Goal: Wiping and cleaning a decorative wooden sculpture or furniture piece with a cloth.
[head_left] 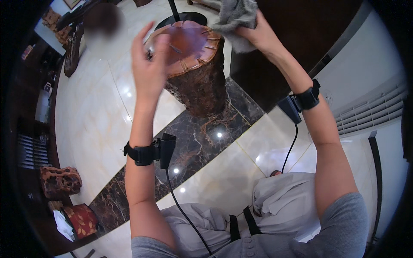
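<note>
My right hand (260, 36) grips a crumpled grey cloth (237, 19) at the upper middle, beside the far right of a stump stool. The stool (200, 86) has dark, rough bark sides and a polished, reddish-brown wooden top (202, 43) with notched edges. Over the left side of that top is my left hand (148, 64), blurred by motion, thumb and fingers curved around a small shiny thing (149, 46). What that thing is cannot be made out. Each wrist wears a black strap with a small box and a cable.
Behind the stool stands a round black base (189, 18) with a pole. A large dark brown panel (292, 60) is at the upper right, near a white slatted vent (372, 107). At the lower left are a carved wooden stump (61, 179) and a red patterned box (79, 220) with white tissue.
</note>
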A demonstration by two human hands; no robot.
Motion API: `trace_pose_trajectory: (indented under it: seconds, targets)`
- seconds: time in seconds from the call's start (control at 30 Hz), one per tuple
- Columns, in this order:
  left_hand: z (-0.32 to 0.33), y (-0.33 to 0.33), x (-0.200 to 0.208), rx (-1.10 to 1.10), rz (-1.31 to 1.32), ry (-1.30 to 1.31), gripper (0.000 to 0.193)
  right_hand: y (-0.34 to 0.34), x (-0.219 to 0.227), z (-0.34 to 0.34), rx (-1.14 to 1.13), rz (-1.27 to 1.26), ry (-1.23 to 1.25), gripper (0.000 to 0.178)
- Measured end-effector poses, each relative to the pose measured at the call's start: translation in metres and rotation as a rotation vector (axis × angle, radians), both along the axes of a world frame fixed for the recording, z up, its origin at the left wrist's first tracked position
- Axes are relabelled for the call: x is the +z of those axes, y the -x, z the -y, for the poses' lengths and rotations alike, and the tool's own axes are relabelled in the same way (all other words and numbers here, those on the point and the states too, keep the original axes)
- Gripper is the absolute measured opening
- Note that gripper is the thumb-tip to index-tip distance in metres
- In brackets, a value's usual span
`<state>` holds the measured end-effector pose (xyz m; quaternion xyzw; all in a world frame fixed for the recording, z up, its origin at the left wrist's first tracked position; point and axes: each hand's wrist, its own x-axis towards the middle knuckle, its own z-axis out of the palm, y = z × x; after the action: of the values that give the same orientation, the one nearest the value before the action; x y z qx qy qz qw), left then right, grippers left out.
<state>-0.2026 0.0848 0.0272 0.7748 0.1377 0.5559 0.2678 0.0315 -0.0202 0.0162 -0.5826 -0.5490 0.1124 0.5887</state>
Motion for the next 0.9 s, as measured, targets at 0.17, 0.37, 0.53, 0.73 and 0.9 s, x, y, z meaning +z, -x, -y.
trace_pose_trajectory:
  seconds: [0.17,0.37,0.53,0.73,0.9]
  targets:
    - [-0.031,0.022,-0.025,0.169,-0.031,0.419,0.051,-0.005,-0.059,-0.003,-0.54,0.635,0.415,0.083]
    - [-0.045,0.011,-0.054,0.204,-0.065,0.727,0.062,-0.019,-0.1,-0.02,0.026,-0.359,0.29,0.076]
    - [-0.057,0.017,-0.06,0.135,0.022,0.826,0.071,-0.011,-0.069,-0.009,0.193,-0.779,0.308,0.034]
    - [-0.044,0.003,-0.051,0.13,0.003,0.859,0.061,-0.013,-0.055,-0.018,-0.684,0.135,-0.27,0.032]
    - [-0.047,0.003,-0.058,0.126,0.073,0.868,0.05,0.038,-0.105,-0.04,-0.462,-0.422,0.133,0.056]
